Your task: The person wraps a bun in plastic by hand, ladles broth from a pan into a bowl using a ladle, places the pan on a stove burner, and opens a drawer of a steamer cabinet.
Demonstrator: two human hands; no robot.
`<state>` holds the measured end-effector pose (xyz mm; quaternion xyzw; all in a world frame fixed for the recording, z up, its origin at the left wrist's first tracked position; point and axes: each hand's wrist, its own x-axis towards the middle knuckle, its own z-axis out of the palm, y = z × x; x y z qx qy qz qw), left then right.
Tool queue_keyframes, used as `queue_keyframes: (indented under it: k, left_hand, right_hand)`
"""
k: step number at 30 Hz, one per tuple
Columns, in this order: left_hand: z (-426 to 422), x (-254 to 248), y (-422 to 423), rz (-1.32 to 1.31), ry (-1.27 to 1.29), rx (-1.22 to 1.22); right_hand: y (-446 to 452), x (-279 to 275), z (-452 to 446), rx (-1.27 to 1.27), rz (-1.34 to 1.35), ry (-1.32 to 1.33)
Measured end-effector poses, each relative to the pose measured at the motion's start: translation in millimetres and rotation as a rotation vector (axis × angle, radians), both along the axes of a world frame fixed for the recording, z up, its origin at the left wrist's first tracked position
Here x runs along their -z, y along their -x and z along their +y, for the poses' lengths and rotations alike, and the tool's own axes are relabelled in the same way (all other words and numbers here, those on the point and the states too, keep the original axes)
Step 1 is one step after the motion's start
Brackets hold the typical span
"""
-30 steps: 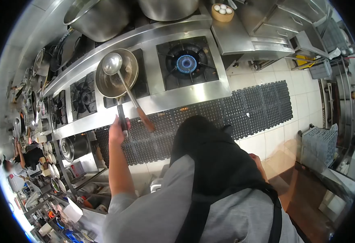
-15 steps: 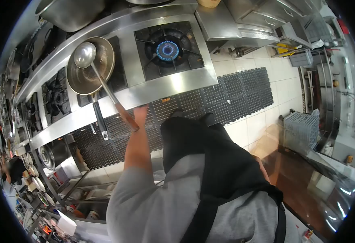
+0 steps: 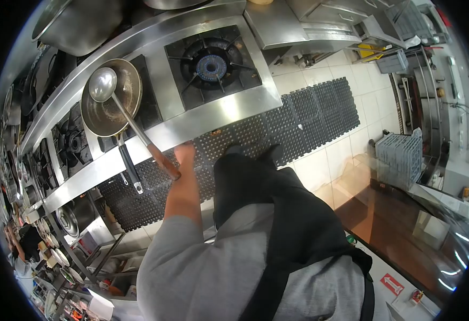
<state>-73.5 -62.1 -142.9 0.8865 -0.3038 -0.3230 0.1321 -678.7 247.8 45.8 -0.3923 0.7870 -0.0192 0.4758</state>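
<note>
My left hand (image 3: 184, 153) is at the front edge of the steel stove (image 3: 234, 108), below the worktop. It looks closed, but its fingertips and whatever they grip are hidden against the stove front. A burner (image 3: 211, 67) sits on the stove ahead of it, its ring dull blue with no bright flame showing. To the left, a frying pan (image 3: 130, 88) rests on another burner, its black handle (image 3: 129, 166) jutting over the edge. A ladle (image 3: 103, 85) lies in the pan, and its wooden grip (image 3: 163, 162) passes close to my left wrist. My right hand is out of view.
A large pot (image 3: 76, 29) stands at the back left. Black rubber matting (image 3: 320, 109) covers the floor along the stove. A grey crate (image 3: 400, 155) and a brown counter (image 3: 384, 219) are to the right. Another person (image 3: 23, 246) is at the far left edge.
The burner's bright blue flame has shrunk or gone out. My left hand stays at the stove front. A sliver of my right hand at my side has gone out of view. The camera has shifted slightly.
</note>
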Motion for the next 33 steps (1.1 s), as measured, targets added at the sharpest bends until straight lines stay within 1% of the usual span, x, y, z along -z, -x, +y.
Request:
queue_keyframes:
  k: [1,2,4,5,6,7,8,9,10,11,13,14,15,16,17,19,20,23,25,27,28,29,30,31,32,33]
  left_hand:
    - [3,8,-2,-0.011,0.057,-0.008]
    - [5,7,2,-0.014,0.055,-0.008]
    - [13,4,13,0.034,0.001,-0.235]
    - [27,45,3,0.02,-0.146,0.109]
    - [41,84,-7,-0.036,-0.237,0.493]
    - [54,119,-16,-0.083,-0.237,0.821]
    - [65,118,-17,-0.067,-0.179,1.135]
    - [73,104,-16,-0.053,-0.073,1.432]
    - [77,93,-7,-0.071,-0.165,1.477]
    - [77,70,10,-0.091,-0.26,1.52]
    - [84,58,28,-0.046,-0.291,1.441]
    - [86,59,32,-0.064,-0.294,1.45]
    - [86,63,35,-0.008,-0.283,1.429]
    - [86,67,38,0.048,-0.273,1.406]
    - [87,62,41,0.031,-0.277,1.412]
    - [83,46,49,0.12,-0.093,1.198]
    - [77,40,52,0.101,-0.092,1.206]
    - [61,27,55,0.054,-0.165,1.275]
    - [52,29,51,-0.086,0.012,1.672]
    - [40,14,57,-0.024,0.098,1.664]
    - [22,-19,80,-0.07,-0.276,1.692]
    - [15,-40,97,-0.112,-0.326,1.574]
    - [5,-45,110,-0.174,-0.344,1.652]
    - [-5,-42,120,-0.237,-0.365,1.72]
    - [-17,-38,133,-0.269,-0.338,1.738]
    - [-30,-35,147,-0.297,-0.263,1.875]
  right_hand:
    - [2,5,5,-0.003,-0.001,-0.015]
    - [3,8,9,-0.006,-0.002,-0.022]
    - [8,17,15,-0.012,-0.001,-0.031]
    - [9,20,17,-0.016,-0.002,-0.032]
    - [11,25,19,-0.023,-0.002,-0.031]
    - [13,31,21,-0.033,-0.003,-0.023]
    - [17,41,25,-0.044,-0.001,-0.014]
    - [18,49,26,-0.049,0.004,-0.005]
    - [19,57,26,-0.063,0.011,0.011]
    - [-25,-8,-20,0.037,0.012,-0.031]
    - [-34,-1,-36,0.111,-0.025,-0.029]
    - [-37,3,-39,0.17,-0.049,-0.034]
    - [-39,11,-45,0.223,-0.108,-0.019]
    - [-41,16,-48,0.231,-0.122,-0.01]
    - [-43,17,-54,0.207,-0.12,-0.011]
    - [-44,19,-61,0.186,-0.132,0.0]
    - [-44,20,-63,0.194,-0.121,-0.004]
    - [-39,23,-65,0.265,-0.151,-0.001]
    - [-32,20,-61,0.359,-0.178,0.025]
    - [-21,11,-57,0.514,-0.21,0.013]
    - [-11,26,-47,0.558,-0.22,0.027]
    - [-3,26,-42,0.624,-0.202,-0.002]
    - [3,26,-38,0.684,-0.191,-0.036]
    - [13,38,-26,0.635,-0.209,0.017]
    - [26,53,-12,0.581,-0.222,0.069]
    - [35,66,1,0.614,-0.228,0.069]
